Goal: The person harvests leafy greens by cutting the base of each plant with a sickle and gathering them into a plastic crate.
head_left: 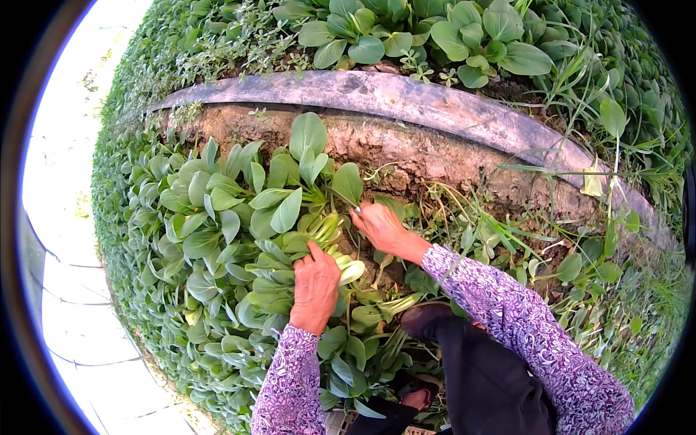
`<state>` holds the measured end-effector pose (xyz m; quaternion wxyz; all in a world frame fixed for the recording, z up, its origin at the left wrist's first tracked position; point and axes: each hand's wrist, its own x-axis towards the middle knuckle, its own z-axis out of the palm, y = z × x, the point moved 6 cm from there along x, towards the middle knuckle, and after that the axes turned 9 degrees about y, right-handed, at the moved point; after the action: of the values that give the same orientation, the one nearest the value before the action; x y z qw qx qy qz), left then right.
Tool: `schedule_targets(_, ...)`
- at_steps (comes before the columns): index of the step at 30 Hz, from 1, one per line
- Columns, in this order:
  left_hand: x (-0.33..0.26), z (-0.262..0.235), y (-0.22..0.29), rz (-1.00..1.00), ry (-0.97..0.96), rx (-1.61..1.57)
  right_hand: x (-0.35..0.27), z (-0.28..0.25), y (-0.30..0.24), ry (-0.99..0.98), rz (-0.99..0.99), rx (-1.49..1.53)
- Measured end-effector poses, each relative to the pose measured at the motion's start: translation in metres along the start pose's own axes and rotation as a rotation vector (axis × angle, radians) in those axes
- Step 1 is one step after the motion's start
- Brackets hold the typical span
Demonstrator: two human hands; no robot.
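Observation:
My left hand [315,286] is closed on a bunch of bok choy [268,283], whose pale stems [351,271] stick out beside the fingers to the right. Just up and to the right, my right hand [384,228] is closed in a pinch at the base of a standing bok choy plant [308,170]. A small shiny tip [357,210] shows at its fingertips. Most of that object is hidden inside the hand, so its kind cannot be made out.
Dense bok choy [203,217] fills the bed to the left. A grey strip [362,90] crosses the soil beyond my hands, with more plants behind it. Loose bok choy [402,304] lies by my shoe [424,319]. Weeds and grass [580,268] grow at right.

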<state>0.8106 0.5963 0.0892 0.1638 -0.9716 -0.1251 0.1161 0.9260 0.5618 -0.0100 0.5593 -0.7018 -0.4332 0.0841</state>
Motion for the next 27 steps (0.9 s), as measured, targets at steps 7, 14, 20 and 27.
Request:
schedule_targets(7, 0.02, 0.022, -0.011, -0.016, -0.085, 0.018, 0.016, 0.025, -0.01, -0.064, -0.335, -0.072)
schedule_targets(14, 0.022, 0.048, -0.055, -0.218, -0.119, -0.212, -0.002, 0.027, -0.008, -0.135, -0.327, -0.079)
schedule_targets(20, 0.008, 0.058, -0.057, -0.167, -0.086, -0.256, -0.016, 0.041, 0.028, -0.231, 0.093, -0.084)
schedule_targets(27, 0.002, 0.057, -0.049, -0.132, -0.036, -0.262, -0.015, 0.048, 0.028, -0.228, 0.244, -0.082)
